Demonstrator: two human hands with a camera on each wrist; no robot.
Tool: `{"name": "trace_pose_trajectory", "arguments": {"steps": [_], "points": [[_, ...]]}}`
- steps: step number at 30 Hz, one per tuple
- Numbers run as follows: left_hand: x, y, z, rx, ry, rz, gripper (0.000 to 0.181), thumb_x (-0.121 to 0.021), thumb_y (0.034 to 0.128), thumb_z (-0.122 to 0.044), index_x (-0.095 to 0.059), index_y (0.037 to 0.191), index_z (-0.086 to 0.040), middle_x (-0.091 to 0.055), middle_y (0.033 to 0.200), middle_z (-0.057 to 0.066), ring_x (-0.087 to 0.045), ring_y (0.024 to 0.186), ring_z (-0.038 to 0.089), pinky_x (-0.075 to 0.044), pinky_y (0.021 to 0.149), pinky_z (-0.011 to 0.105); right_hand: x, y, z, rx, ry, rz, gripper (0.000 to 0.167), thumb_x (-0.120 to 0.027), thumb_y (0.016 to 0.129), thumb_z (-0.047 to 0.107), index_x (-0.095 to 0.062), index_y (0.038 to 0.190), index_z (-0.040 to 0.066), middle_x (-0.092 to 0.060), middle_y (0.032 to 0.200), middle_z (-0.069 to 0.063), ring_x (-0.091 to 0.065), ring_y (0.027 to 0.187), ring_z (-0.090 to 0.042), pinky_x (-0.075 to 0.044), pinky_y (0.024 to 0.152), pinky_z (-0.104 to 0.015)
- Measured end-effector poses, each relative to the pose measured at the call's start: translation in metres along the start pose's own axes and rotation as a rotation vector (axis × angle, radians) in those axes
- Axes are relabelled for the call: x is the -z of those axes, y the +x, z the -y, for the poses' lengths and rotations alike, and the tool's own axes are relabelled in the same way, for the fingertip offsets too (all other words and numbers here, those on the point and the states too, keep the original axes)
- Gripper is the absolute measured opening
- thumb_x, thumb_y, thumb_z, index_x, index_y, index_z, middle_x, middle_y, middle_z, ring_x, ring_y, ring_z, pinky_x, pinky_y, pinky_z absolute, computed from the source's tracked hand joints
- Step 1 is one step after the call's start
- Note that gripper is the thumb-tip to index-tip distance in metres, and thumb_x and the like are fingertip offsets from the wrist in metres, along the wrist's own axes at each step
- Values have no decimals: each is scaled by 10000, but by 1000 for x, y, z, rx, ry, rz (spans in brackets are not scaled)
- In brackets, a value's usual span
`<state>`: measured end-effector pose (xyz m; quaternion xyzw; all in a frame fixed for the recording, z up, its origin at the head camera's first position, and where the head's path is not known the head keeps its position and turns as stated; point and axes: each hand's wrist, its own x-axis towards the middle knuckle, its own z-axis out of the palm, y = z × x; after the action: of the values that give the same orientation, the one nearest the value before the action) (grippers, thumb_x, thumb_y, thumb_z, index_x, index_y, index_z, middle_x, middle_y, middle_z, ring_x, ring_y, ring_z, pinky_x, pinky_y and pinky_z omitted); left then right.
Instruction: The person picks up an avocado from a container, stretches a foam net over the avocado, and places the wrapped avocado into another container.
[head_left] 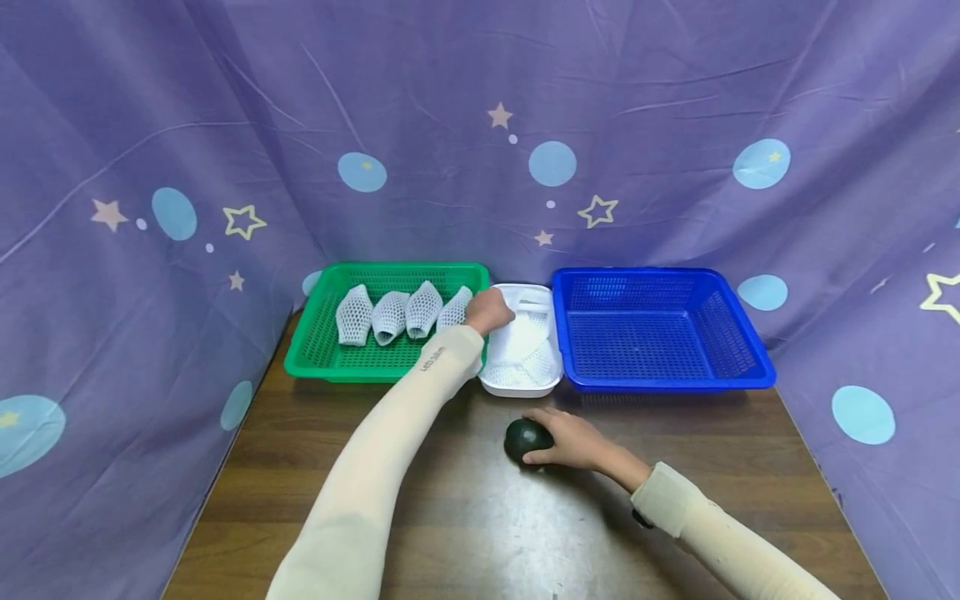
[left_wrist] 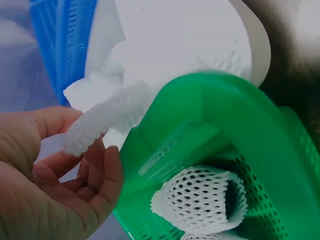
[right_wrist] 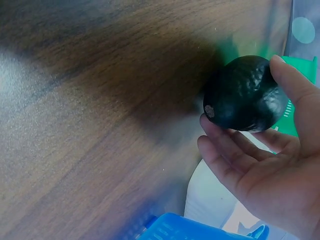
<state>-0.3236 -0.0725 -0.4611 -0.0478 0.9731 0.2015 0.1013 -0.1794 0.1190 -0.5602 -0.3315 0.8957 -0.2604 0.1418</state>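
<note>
My left hand (head_left: 489,312) reaches over the white tray (head_left: 517,391) beside the green basket. In the left wrist view its thumb and fingers pinch a white foam net sleeve (left_wrist: 107,117), flattened and raised over the tray. My right hand (head_left: 576,442) grips a dark green avocado (head_left: 522,440) just in front of the tray, low over the table. The right wrist view shows the thumb on one side of the avocado (right_wrist: 245,95) and fingers on the other. More foam nets (head_left: 542,365) lie in the tray.
At the left, the green basket (head_left: 352,374) holds several plump foam net sleeves (head_left: 354,317); one has a dark opening, its contents unclear. A blue basket (head_left: 667,384) stands right of the tray. Behind the brown wooden table (head_left: 465,533) hangs a purple patterned cloth (head_left: 450,83).
</note>
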Motion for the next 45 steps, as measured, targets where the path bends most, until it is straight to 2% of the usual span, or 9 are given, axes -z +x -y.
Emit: {"name": "trace_pose_trajectory", "arguments": {"steps": [5, 9, 12, 16, 22, 25, 29, 32, 45], "points": [[5, -2, 4, 13, -61, -22, 277, -657, 955, -318, -701, 940, -45, -708, 957, 85, -604, 792, 202, -514, 678, 316, -1, -1, -1, -5, 6, -6, 728, -825, 836, 430, -571, 1391, 33, -630, 1341, -197, -640, 1178, -339, -534, 960, -530], [7, 0, 7, 3, -139, -15, 379, -649, 958, -306, -498, 664, -121, -454, 656, -4, -403, 593, 140, -349, 540, 255, -2, -1, -3, -7, -2, -13, 723, -822, 835, 443, -577, 1385, 43, -639, 1331, -184, -645, 1170, -333, -538, 954, -525], [7, -2, 10, -9, -237, 2, 472, -650, 957, -264, -365, 599, -151, -265, 582, -36, -268, 540, 127, -269, 509, 254, -2, -1, -4, -4, 5, -13, 727, -824, 833, 442, -575, 1388, 43, -640, 1329, -187, -645, 1171, -334, -537, 959, -524], [6, -13, 15, -28, -409, 6, 431, -658, 942, -177, -387, 609, -147, -260, 576, -43, -275, 547, 126, -292, 532, 262, -1, -1, -2, 6, 10, -14, 740, -827, 830, 437, -570, 1391, 29, -644, 1325, -192, -644, 1175, -334, -534, 967, -522], [7, -34, 28, -58, -661, 73, 319, -606, 951, -101, -402, 709, -141, -354, 707, -16, -387, 652, 132, -524, 743, 408, 0, -3, 0, 20, 9, -20, 756, -828, 824, 441, -568, 1393, 16, -649, 1326, -185, -643, 1182, -333, -531, 975, -522], [9, -46, 36, -78, -737, 112, 292, -570, 967, -97, -362, 764, -128, -314, 757, 16, -366, 700, 167, -515, 799, 449, 0, -4, 0, 15, 17, -17, 765, -827, 826, 443, -560, 1403, 16, -642, 1337, -191, -639, 1192, -339, -530, 977, -526], [9, -62, 47, -99, -772, 131, 151, -571, 982, -104, -498, 853, -78, -476, 801, 26, -492, 766, 159, -540, 806, 388, 0, -4, -1, 1, 31, -15, 774, -830, 824, 438, -553, 1414, 21, -634, 1348, -200, -636, 1195, -347, -530, 973, -533], [6, -72, 54, -118, -786, 121, 94, -593, 987, -102, -622, 1033, -25, -646, 965, 56, -613, 886, 162, -584, 859, 410, 1, -5, -1, -9, 45, -16, 776, -836, 823, 423, -547, 1421, 22, -628, 1355, -207, -633, 1198, -354, -529, 971, -541], [-20, -103, 78, -145, -838, 178, 202, -616, 984, -61, -628, 1140, 68, -683, 1010, 144, -646, 899, 155, -597, 906, 454, -3, -4, -5, -16, 38, -43, 753, -850, 811, 384, -557, 1418, 50, -637, 1349, -190, -645, 1177, -343, -545, 944, -529]]}}
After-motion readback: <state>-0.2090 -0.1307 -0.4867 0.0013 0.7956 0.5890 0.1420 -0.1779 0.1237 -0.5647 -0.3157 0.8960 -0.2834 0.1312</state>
